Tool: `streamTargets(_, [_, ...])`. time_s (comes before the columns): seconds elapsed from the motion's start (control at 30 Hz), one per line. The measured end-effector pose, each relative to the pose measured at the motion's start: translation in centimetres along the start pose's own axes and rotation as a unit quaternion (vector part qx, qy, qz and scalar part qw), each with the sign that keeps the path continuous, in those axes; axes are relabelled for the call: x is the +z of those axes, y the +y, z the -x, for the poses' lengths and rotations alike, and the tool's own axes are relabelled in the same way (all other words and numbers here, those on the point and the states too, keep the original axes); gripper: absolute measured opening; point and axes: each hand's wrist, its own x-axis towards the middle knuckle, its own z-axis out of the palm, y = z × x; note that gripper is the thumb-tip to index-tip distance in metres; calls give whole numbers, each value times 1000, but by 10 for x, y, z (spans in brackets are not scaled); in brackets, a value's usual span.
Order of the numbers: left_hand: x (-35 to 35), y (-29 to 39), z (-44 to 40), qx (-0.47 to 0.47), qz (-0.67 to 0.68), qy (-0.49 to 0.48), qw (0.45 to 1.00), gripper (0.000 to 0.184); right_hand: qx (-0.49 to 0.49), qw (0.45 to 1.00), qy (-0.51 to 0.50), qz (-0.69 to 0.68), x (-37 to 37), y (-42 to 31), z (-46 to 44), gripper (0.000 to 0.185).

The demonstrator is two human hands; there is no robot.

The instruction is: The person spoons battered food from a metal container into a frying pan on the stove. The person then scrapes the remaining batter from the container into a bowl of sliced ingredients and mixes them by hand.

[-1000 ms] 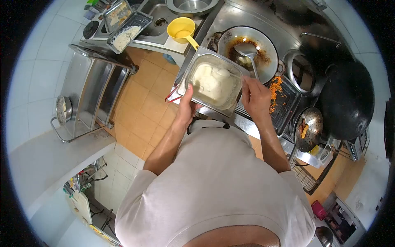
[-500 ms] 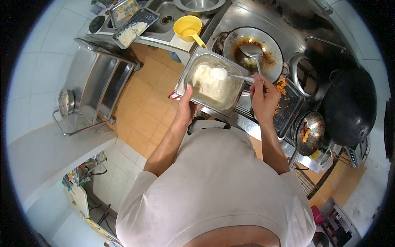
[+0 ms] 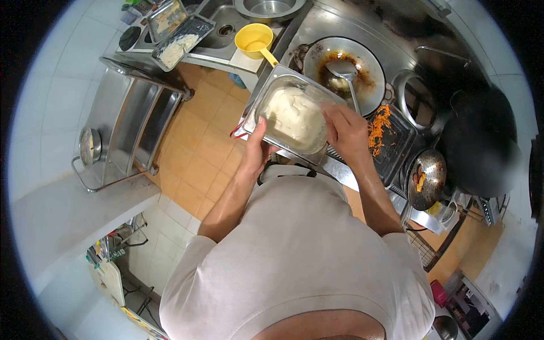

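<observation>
My left hand (image 3: 256, 148) grips the near left edge of a rectangular metal container (image 3: 265, 86), thumb on top of the rim and fingers underneath. Inside is a thick, creamy white batter (image 3: 292, 113). At the container's right side, my right hand (image 3: 347, 131) has its fingers closed and pointing down over the rim. The spoon it held a moment ago is hidden by the hand. Just beyond the container sits a wok (image 3: 371, 62) with browned oil, a spatula (image 3: 341, 69) resting in it and a pale lump beside the spatula's blade.
Orange shreds (image 3: 378, 131) lie on a black tray (image 3: 396, 144) at the right. Near it are a perforated skimmer (image 3: 429, 184) with fried bits and a large black wok (image 3: 479, 150). A yellow dipper (image 3: 253, 38) stands by the sink (image 3: 218, 39). A steel trolley (image 3: 133, 113) stands left.
My right hand has moved left and slightly down, to the container's right rim. The spoon, seen above the batter before, no longer shows. My left hand keeps its hold on the container.
</observation>
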Motion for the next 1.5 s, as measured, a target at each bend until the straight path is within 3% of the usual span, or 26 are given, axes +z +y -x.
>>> streamTargets(0.13, [-6, -3, -4, -17, -17, -3, 1000, 71, 47, 998, -41, -2, -5, 4, 5, 28])
streamTargets(0.23, [-5, -3, -3, -26, -32, 3, 999, 72, 98, 995, -14, -26, -15, 3, 2, 30])
streamTargets(0.33, [-4, -4, -3, -31, -41, -4, 999, 73, 11, 1000, 14, 9, -10, 6, 4, 24])
streamTargets(0.43, [-2, -3, -6, -27, -41, -10, 999, 73, -9, 1000, -8, 4, 1, 9, 8, 14])
streamTargets(0.63, [1, -9, -9, -25, -44, 5, 999, 70, 218, 974, 13, -66, -12, 10, -1, 13])
streamTargets(0.73, [4, -8, -9, -37, -51, 11, 998, 70, 249, 967, 26, -53, -12, 17, 1, 16])
streamTargets(0.83, [3, -4, -9, -45, -44, 3, 998, 72, 348, 934, 20, -74, -12, 25, 10, 16])
streamTargets(1.03, [-5, -7, -13, -36, -23, -6, 999, 72, 309, 944, 95, -58, -17, 24, 14, 17])
streamTargets(1.23, [-9, -9, -15, -42, -23, -8, 999, 76, 218, 974, 29, -55, -30, 13, 10, 11])
streamTargets(1.5, [1, -5, -10, -26, -29, 2, 999, 76, 152, 988, 29, -24, -35, 7, 15, 8])
